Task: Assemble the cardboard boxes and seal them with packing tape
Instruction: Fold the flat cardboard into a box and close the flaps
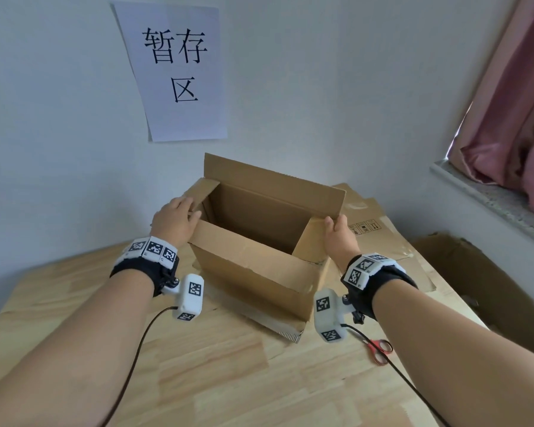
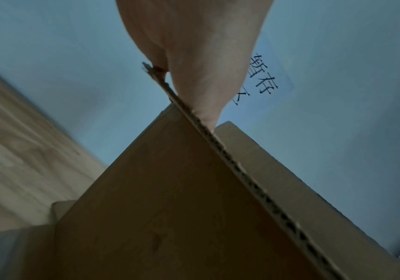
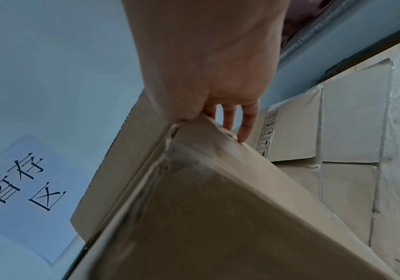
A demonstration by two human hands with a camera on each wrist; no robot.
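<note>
An open brown cardboard box [image 1: 253, 266] stands upright on the wooden table [image 1: 228, 380], its top flaps raised. My left hand [image 1: 174, 220] grips the left side flap at the near left corner, fingers curled over its edge [image 2: 194, 85]. My right hand [image 1: 336, 231] holds the right side flap [image 1: 310, 241], thumb on the inside, fingers [image 3: 244, 125] down the outside. The back flap [image 1: 275, 180] stands tall toward the wall. A strip of tape [image 1: 290, 335] sticks out at the box's near bottom corner. No tape roll is in view.
Flattened cardboard sheets [image 1: 379, 229] lie on the table behind and right of the box. Red-handled scissors [image 1: 379, 349] lie near my right forearm. Another cardboard box [image 1: 463, 272] sits beyond the table's right edge. A paper sign [image 1: 173, 69] hangs on the wall; a curtained window ledge [image 1: 490, 192] is at right.
</note>
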